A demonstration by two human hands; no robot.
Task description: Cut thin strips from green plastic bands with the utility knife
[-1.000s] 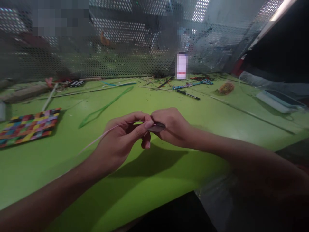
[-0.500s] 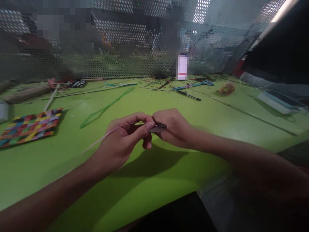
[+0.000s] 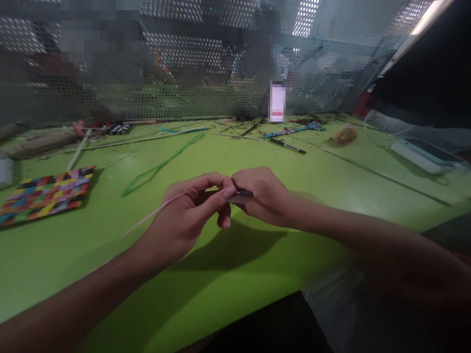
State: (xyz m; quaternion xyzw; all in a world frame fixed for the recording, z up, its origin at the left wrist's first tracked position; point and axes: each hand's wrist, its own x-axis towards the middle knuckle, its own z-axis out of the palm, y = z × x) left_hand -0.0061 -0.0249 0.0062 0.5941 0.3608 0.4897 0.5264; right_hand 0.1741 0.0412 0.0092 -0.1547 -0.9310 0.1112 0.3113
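Both my hands meet above the green table [image 3: 257, 304], a little in front of its middle. My left hand [image 3: 187, 215] pinches a thin pale pink strip [image 3: 158, 210] between thumb and forefinger; the strip trails down to the left. My right hand [image 3: 261, 193] is closed on a small dark flat blade-like tool [image 3: 243, 195], whose tip touches the strip right at my left fingertips. Most of the tool is hidden inside my fist.
A multicoloured woven mat [image 3: 44, 194] lies at the left. A green strip loop [image 3: 162, 164], a black pen [image 3: 287, 145], a blue woven band [image 3: 294, 129] and scraps lie farther back. A perforated metal screen [image 3: 184, 88] bounds the rear. A phone [image 3: 427, 153] rests at the right.
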